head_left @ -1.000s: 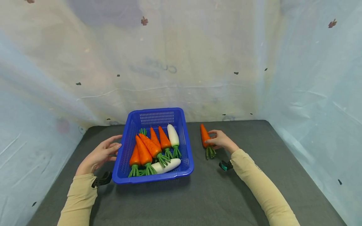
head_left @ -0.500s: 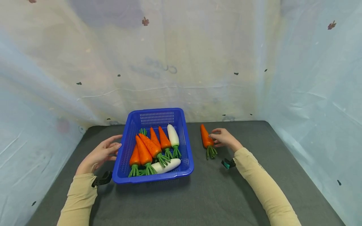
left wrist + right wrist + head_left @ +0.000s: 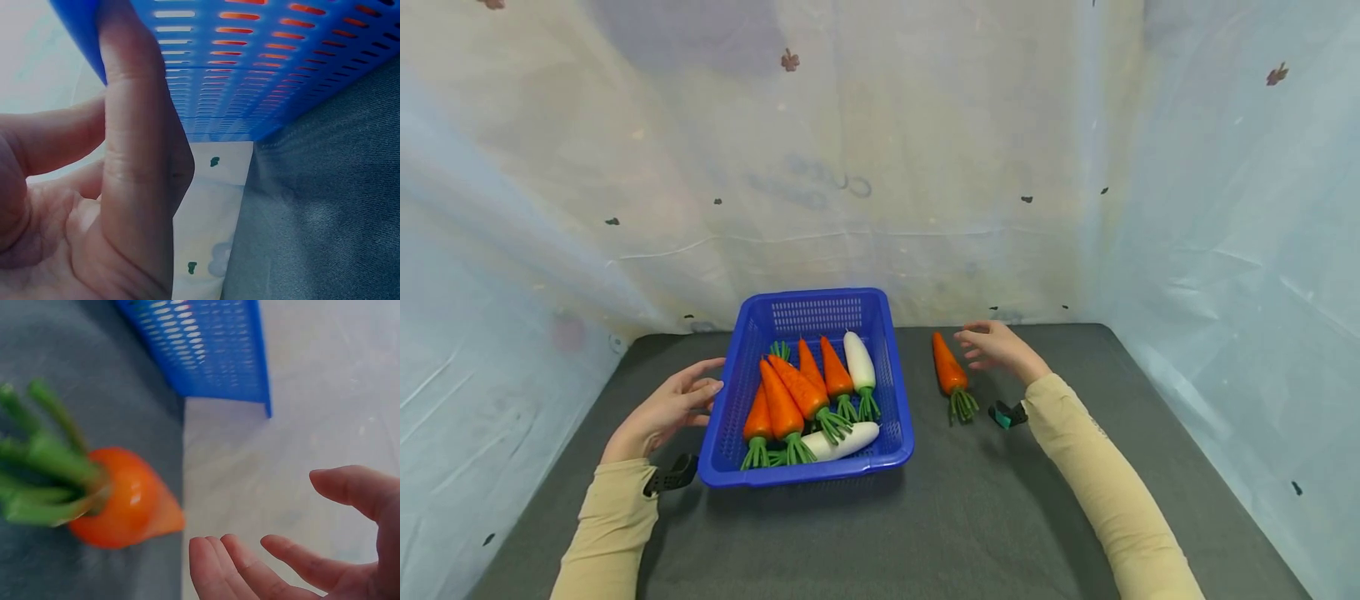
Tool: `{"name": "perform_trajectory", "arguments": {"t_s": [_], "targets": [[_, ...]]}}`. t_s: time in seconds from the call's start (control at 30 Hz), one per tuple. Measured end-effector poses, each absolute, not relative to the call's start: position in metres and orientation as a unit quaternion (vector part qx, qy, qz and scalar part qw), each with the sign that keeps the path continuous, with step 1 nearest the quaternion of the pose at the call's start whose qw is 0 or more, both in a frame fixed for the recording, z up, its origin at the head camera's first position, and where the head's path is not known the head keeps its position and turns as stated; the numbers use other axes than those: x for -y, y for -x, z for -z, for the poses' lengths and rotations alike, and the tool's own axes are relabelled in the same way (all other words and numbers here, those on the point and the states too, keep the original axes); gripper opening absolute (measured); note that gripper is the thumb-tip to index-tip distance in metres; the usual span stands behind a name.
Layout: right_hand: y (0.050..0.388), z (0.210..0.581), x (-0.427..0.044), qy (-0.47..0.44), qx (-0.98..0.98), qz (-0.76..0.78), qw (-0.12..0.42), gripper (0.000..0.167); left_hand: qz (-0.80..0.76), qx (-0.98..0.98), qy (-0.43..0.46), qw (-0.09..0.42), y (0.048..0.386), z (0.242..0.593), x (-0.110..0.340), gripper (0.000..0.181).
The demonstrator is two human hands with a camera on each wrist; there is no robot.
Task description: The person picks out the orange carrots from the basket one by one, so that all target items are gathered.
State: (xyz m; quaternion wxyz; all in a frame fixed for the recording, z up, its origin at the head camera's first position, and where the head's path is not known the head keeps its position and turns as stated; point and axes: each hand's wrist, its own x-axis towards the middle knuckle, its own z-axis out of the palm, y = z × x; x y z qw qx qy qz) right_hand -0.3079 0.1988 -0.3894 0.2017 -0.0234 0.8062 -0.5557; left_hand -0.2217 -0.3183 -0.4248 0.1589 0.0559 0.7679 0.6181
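Observation:
The blue basket holds several orange carrots and two white radishes with green stems. At its left side my left hand grips the rim; the left wrist view shows the fingers against the basket's outer wall. A single carrot lies on the dark table right of the basket, its stems toward me. Just right of and above this carrot, my right hand hovers with its fingers apart and nothing held. The right wrist view shows a gap between the hand and the carrot.
Dark grey cloth covers the table. Pale plastic sheeting with small dark marks hangs behind it and along both sides. Each wrist wears a black strap, the left strap beside the basket's near left corner.
My right hand has let go of the lone carrot and moved up and right, away from it. The carrot stays on the table. My left hand and the basket have not moved.

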Motion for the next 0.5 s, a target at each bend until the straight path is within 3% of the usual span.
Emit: {"name": "perform_trajectory", "arguments": {"t_s": [0.5], "targets": [[0.311, 0.341, -0.142, 0.099, -0.782, 0.579, 0.209, 0.05, -0.62, -0.766, -0.059, 0.162, 0.222, 0.424, 0.318, 0.069]]}}
